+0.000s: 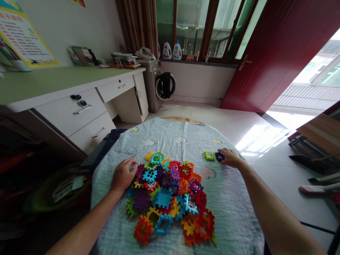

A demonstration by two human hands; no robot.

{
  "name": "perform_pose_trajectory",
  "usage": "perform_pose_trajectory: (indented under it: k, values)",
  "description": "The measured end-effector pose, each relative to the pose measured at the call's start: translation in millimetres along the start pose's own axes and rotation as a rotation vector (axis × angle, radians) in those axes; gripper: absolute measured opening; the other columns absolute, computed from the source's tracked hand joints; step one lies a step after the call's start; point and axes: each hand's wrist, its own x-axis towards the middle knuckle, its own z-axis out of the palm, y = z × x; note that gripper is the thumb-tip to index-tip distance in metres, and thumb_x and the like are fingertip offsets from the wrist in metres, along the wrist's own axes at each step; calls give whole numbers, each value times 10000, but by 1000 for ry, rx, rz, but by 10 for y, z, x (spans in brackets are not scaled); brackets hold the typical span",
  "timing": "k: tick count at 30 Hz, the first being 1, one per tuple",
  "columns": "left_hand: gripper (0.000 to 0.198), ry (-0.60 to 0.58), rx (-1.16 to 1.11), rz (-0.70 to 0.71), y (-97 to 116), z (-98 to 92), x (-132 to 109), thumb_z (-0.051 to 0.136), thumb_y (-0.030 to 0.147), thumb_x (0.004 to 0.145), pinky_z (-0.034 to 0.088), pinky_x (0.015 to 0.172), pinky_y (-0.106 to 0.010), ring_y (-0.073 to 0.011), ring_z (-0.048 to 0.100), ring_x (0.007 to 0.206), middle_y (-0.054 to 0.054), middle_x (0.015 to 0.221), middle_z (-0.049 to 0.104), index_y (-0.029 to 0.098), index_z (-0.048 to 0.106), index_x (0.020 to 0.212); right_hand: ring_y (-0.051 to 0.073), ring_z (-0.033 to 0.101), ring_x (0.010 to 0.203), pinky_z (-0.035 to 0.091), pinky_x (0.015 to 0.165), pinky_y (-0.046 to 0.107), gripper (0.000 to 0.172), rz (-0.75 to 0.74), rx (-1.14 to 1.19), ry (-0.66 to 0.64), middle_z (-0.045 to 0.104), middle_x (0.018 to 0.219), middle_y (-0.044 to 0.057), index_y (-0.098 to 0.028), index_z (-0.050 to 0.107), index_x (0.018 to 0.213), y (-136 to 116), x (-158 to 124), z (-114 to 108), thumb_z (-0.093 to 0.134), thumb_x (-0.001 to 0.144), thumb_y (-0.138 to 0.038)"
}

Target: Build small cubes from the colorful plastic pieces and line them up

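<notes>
A heap of interlocking plastic pieces in several colours, with a flat blue piece (164,198) near its middle, lies on the cloth-covered round table (183,141). My left hand (123,174) rests at the heap's upper left edge, fingers curved beside a purple piece (140,171); whether it grips anything is hidden. Away from the heap, at the right, my right hand (228,157) has its fingertips closed on a dark purple piece (220,156). That piece lies just right of a green piece with a white window grid (209,155).
A green-topped desk (66,79) with drawers stands at the left. Behind the table are a washing machine (154,85) with its door open and detergent bottles (176,50) on the sill. A red door (265,53) and a wooden-topped piece of furniture (324,136) are at the right.
</notes>
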Motion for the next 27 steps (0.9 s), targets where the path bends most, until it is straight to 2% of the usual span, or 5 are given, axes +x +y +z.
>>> perform_pose_trajectory:
  k: [5,16,21,24,27]
  values:
    - [193,3,-2,-6,7,-4,4,486,346,818,471,1000,-425,-267,625,1047,-108,1036,689,208,612,863,298,517,1133,383,942,371,630,-34,-8,-14,554,1300,91,-248,591,1269,-31,78,-18,630,643,-190]
    - [189,7,-6,-9,11,-6,6,488,347,814,473,999,-420,-265,628,1048,-106,1039,693,211,613,853,333,475,1177,390,913,400,708,17,-21,-31,496,1364,87,-275,529,1341,-66,50,-63,635,645,-202]
    - [201,-2,-5,-5,10,-7,5,487,346,816,472,1002,-434,-274,627,1056,-115,1046,691,201,619,861,352,422,1236,367,955,450,799,-66,8,3,408,1462,109,-271,421,1440,-358,-8,-96,641,672,-249]
    - [192,2,-8,-9,10,-5,6,493,347,810,475,998,-438,-275,630,1050,-108,1040,694,207,616,858,345,415,1238,335,983,467,739,-127,6,20,446,1432,103,-275,463,1408,-563,7,-65,643,691,-281]
    - [178,3,-12,-15,10,-3,5,497,338,805,474,1001,-429,-267,630,1052,-103,1042,696,213,612,858,336,443,1193,331,960,462,664,-106,-19,19,499,1370,101,-287,531,1334,-669,59,-26,647,681,-266]
